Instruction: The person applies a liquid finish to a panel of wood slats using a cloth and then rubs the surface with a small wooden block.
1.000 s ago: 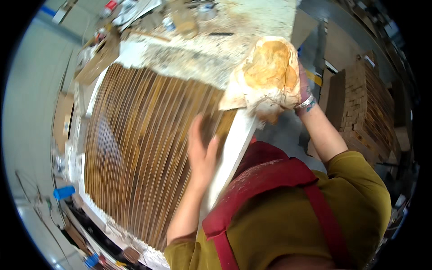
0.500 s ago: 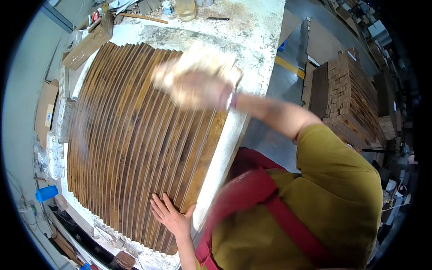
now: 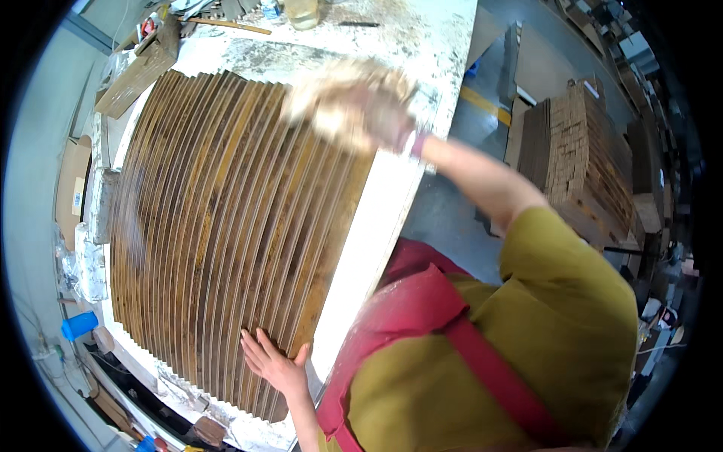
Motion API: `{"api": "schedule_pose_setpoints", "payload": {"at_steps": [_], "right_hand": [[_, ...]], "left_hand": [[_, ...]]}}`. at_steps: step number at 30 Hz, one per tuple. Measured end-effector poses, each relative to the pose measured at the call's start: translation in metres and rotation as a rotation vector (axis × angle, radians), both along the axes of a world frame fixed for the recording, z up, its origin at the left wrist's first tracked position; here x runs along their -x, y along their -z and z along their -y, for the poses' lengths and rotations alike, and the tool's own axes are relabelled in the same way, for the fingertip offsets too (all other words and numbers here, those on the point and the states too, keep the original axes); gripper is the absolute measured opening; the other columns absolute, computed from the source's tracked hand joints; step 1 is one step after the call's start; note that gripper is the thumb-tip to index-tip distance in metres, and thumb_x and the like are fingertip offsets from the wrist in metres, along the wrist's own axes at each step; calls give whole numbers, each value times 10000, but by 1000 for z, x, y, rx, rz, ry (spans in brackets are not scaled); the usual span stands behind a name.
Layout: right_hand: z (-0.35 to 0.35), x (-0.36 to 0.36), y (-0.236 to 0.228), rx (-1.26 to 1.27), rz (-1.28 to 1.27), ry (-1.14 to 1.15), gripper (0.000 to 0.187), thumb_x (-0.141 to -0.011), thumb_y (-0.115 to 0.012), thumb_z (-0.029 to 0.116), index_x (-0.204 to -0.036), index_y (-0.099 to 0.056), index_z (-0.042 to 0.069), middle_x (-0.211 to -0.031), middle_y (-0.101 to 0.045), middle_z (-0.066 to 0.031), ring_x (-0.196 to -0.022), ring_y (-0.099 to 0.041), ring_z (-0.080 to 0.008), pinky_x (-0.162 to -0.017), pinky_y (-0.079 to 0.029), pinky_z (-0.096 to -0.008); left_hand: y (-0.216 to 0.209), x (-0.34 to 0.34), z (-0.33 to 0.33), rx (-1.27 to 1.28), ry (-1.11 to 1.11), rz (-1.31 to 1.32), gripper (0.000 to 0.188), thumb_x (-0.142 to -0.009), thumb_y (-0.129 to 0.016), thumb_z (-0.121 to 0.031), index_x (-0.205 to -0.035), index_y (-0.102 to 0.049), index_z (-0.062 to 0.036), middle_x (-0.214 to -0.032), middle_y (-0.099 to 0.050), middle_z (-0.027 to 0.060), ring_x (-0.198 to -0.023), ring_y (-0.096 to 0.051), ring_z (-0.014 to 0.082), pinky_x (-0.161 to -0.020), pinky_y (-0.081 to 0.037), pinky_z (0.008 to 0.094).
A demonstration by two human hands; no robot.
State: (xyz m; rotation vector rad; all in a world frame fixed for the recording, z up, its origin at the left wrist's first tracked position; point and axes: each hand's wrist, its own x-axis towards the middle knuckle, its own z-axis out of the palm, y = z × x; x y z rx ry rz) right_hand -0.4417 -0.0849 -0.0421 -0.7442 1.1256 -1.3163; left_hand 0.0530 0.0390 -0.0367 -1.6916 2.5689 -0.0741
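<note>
Over there, a white, paint-smeared table (image 3: 407, 26) carries a wide row of brown wood strips (image 3: 218, 226), long, straight-edged and packed side by side, their ends stepping like saw teeth. They look stiff and glossy, so probably slick; each would seem light, the batch heavy, best lifted by the ends. Over their far end, at the table's near edge, is a crumpled, pale cloth (image 3: 324, 105), soft and easily bunched. The right hand (image 3: 385, 122), blurred, holds it; the left hand (image 3: 277, 369) lies flat on the strips, fingers spread.
</note>
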Motion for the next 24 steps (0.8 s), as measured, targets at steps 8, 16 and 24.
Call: {"api": "schedule_pose_setpoints", "payload": {"at_steps": [8,16,24], "right_hand": [[-17,-98,-30,449,-1523,-339,609,-861,-657,410,-1406,-478,204,-1327,-581,-82,-1196,-570,-209,-1043,-452,-366],[9,-26,-84,-227,-901,-78,382,-966,-556,180,-1317,-544,33,-1129,-653,-136,-1017,-658,-206,-859,-572,-279],[-8,-166,-53,645,-1462,-317,522,-907,-551,469,-1322,-552,152,-1313,-581,-81,-1227,-531,-260,-1085,-378,-474]], "left_hand": [[-2,3,1,7,-6,-27,1103,-710,-554,-815,-1487,-330,-64,-1539,-291,221,-1400,-299,435,-1090,-259,607],[-6,5,2,14,15,-81,1065,-690,-705,-642,-1486,-319,-50,-1536,-299,199,-1402,-298,405,-1120,-236,565],[-6,4,-1,2,-18,-119,1085,-624,-766,-620,-1465,-353,-72,-1521,-312,210,-1384,-319,419,-1099,-250,590]]}}
